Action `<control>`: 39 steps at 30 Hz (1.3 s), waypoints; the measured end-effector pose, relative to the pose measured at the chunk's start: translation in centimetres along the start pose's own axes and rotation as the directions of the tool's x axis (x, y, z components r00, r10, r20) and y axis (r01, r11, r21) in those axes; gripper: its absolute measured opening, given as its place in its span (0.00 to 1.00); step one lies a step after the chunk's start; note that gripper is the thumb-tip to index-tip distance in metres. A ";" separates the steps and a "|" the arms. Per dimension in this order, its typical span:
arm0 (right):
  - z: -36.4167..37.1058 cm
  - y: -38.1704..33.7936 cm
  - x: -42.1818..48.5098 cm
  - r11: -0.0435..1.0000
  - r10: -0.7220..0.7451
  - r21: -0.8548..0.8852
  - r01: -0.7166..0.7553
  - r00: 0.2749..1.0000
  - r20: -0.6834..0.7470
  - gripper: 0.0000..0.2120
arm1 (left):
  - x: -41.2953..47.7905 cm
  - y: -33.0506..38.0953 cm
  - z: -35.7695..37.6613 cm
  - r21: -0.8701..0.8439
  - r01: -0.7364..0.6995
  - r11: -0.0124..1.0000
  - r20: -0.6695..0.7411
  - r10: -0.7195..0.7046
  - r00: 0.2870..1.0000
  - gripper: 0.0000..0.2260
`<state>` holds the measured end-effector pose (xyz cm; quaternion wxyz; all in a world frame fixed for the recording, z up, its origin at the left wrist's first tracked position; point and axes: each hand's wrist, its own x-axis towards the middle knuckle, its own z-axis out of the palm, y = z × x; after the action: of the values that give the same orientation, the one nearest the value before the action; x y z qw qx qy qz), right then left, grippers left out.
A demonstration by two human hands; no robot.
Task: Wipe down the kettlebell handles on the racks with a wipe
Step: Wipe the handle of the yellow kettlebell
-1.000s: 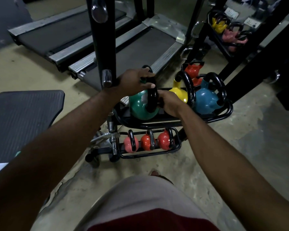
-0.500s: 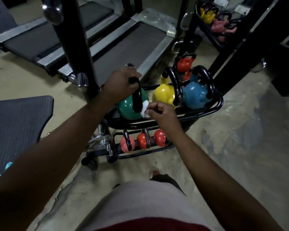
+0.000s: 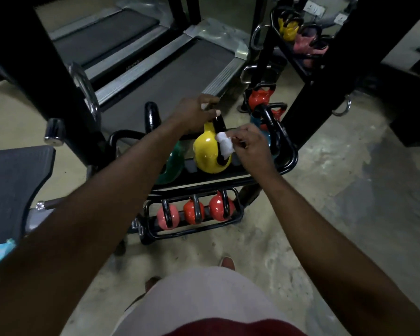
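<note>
A yellow kettlebell (image 3: 205, 151) with a black handle stands in the middle of the black rack's (image 3: 292, 161) upper shelf. My left hand (image 3: 194, 112) grips the top of that handle. My right hand (image 3: 251, 144) pinches a white wipe (image 3: 224, 144) and presses it against the handle's right side. A green kettlebell (image 3: 174, 163) sits to the left, partly hidden by my left arm. A blue kettlebell (image 3: 268, 139) is to the right, mostly behind my right hand. Three small red and pink kettlebells (image 3: 195, 210) fill the lower shelf.
Two treadmills (image 3: 160, 69) lie behind the rack. A black upright post (image 3: 46, 76) rises at the left, beside a padded bench (image 3: 12, 180). A second rack with yellow and pink kettlebells (image 3: 298, 32) stands at the back right. My feet (image 3: 226, 263) are on the concrete floor.
Both hands have shifted from the green kettlebell's handle to the yellow one's. The left hand now grips the yellow handle's top and the wipe is on its side.
</note>
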<state>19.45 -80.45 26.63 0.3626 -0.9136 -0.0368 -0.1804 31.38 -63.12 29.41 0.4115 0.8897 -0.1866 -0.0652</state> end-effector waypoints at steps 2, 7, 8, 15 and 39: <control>0.0 0.0 0.5 0.997 -0.065 -0.031 0.064 0.997 -0.032 0.15 | 1.0 0.1 0.5 -0.026 0.042 0.999 -0.004 -0.042 0.999 0.20; 0.5 -0.3 -0.3 0.940 -0.273 -0.216 0.263 0.962 -0.017 0.12 | 2.1 -0.4 1.1 -0.036 0.025 0.999 0.044 -0.023 0.999 0.22; 0.7 0.0 -0.7 0.930 -0.288 -0.239 0.278 0.958 -0.010 0.12 | 2.3 -0.6 1.1 -0.034 0.025 0.999 0.054 -0.024 0.998 0.21; 1.0 0.7 -1.4 0.891 -0.361 -0.292 0.348 0.933 0.011 0.09 | 2.0 -0.9 0.8 -0.107 0.056 0.993 0.103 -0.045 0.994 0.17; 2.8 2.8 -5.3 0.904 0.216 0.379 -0.200 0.977 0.001 0.08 | 2.5 -2.4 1.3 -0.218 0.098 0.971 0.106 -0.077 0.991 0.17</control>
<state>15.90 -80.27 21.10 0.5489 -0.8218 0.0342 -0.1492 33.99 -63.61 26.80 0.4957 0.8412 -0.1584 -0.1470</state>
